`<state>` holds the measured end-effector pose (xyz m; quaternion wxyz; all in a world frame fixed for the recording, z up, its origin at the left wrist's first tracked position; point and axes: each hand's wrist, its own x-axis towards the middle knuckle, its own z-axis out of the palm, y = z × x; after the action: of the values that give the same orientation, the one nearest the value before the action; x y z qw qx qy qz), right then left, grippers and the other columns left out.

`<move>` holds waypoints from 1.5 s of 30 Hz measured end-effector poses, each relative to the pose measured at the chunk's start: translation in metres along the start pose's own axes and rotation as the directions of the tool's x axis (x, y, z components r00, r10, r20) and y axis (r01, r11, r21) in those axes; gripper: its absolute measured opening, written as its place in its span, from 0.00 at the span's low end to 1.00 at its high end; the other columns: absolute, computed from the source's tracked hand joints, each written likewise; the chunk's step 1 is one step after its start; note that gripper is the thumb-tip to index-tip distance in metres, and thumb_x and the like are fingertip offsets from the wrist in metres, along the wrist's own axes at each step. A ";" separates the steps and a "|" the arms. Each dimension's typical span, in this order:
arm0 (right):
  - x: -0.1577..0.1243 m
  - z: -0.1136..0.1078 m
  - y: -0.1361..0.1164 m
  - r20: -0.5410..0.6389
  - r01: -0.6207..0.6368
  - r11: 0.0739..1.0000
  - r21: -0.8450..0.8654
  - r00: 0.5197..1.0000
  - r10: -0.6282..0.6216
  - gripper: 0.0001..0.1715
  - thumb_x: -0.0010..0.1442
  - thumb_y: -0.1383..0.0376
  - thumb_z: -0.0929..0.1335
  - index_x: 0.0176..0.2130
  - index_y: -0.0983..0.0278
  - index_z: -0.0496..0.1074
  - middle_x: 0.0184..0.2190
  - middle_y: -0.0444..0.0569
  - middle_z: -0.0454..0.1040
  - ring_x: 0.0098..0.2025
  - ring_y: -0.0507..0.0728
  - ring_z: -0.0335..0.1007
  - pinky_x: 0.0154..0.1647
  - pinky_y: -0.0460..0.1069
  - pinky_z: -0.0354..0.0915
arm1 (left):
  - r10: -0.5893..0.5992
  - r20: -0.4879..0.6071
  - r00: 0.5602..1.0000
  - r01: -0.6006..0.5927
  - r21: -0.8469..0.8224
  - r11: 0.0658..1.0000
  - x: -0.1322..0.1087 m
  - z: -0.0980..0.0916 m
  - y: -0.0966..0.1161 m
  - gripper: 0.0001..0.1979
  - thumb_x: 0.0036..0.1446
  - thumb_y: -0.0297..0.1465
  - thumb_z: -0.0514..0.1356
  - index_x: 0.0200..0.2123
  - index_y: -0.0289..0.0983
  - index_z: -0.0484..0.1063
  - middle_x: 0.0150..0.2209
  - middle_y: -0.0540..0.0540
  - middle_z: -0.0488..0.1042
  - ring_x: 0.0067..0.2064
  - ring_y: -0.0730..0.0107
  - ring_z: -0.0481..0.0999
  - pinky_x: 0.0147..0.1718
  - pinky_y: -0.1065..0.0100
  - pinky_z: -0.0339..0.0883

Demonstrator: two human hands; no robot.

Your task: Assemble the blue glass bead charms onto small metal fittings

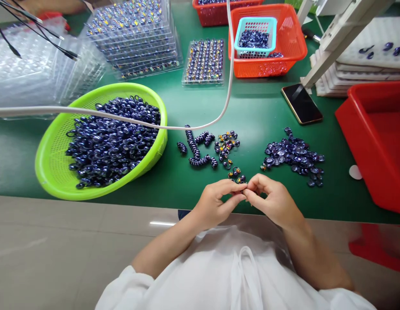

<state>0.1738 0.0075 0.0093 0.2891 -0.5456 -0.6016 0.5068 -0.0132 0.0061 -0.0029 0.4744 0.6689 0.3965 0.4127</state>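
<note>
My left hand and my right hand meet fingertip to fingertip near the table's front edge. Both are closed in a pinch, and whatever sits between the fingertips is mostly hidden and too small to name. Just beyond them lies a small group of shiny dark parts with gold insides, with a larger cluster of the same kind farther back. To its left, dark glossy ring-like pieces lie stacked in rows. Right of my hands is a loose heap of dark blue-violet round caps.
A lime-green basket full of dark ring-like pieces stands left, a white cable crossing over it. Behind are stacked clear trays, a single filled tray and an orange basket. A phone and red bin are right.
</note>
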 end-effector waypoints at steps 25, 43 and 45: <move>-0.011 0.004 0.031 -0.136 0.219 0.976 0.004 0.967 -0.217 0.00 0.65 0.64 0.70 0.39 0.57 0.74 0.33 0.42 0.77 0.35 0.52 0.73 0.38 0.46 0.69 | -0.558 -0.040 0.829 0.498 -0.401 0.769 0.015 0.014 0.009 0.05 0.46 0.25 0.64 0.30 0.33 0.76 0.24 0.50 0.75 0.26 0.76 0.72 0.27 0.73 0.67; -0.011 0.009 0.032 -0.232 0.506 0.780 -0.367 0.763 -0.604 0.17 0.60 0.73 0.71 0.45 0.54 0.74 0.39 0.48 0.73 0.40 0.56 0.72 0.40 0.53 0.71 | -0.579 -0.005 0.815 0.506 -0.480 0.716 0.021 0.017 0.009 0.07 0.46 0.30 0.69 0.31 0.33 0.80 0.25 0.48 0.79 0.26 0.73 0.75 0.29 0.71 0.73; -0.011 0.011 0.031 -0.270 0.464 0.826 -0.321 0.791 -0.549 0.15 0.61 0.73 0.70 0.44 0.55 0.73 0.39 0.48 0.73 0.40 0.57 0.72 0.41 0.53 0.71 | -0.574 0.013 0.819 0.503 -0.498 0.706 0.020 0.017 0.009 0.09 0.48 0.32 0.70 0.34 0.33 0.81 0.28 0.47 0.80 0.28 0.71 0.78 0.32 0.69 0.76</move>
<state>0.1776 -0.0099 -0.0208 0.4502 -0.4747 -0.7210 0.2284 0.0110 0.0170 0.0059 0.6948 0.3529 0.4925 0.3876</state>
